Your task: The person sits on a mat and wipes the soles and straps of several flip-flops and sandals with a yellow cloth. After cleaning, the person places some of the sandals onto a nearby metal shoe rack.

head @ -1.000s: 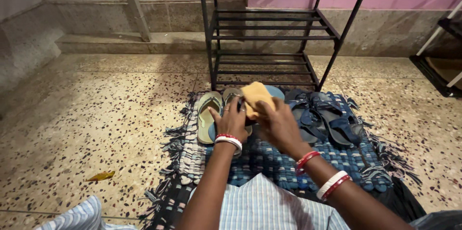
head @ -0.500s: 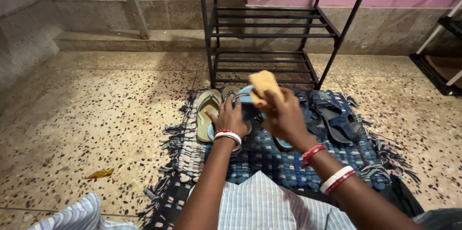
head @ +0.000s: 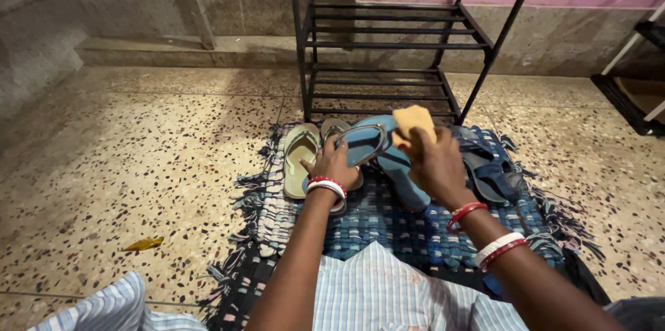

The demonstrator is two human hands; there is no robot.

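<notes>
The left hand (head: pixel 334 163) grips a blue sandal (head: pixel 388 154), the right hand (head: pixel 433 161) clutches a yellow cloth (head: pixel 414 122) before the rack (head: pixel 388 47).

— Entry, wrists?
— Left hand (head: pixel 334 163): bare forearm, a red bangle and a white bangle stacked at the wrist, a ring on one finger. Right hand (head: pixel 433 161): bare forearm, one red bangle at the wrist, then farther up a white bangle beside a thin red one.
— Clothing?
— Light blue cloth with fine white stripes, showing at the lap and at the lower left knee. No sleeves reach the forearms.
</notes>
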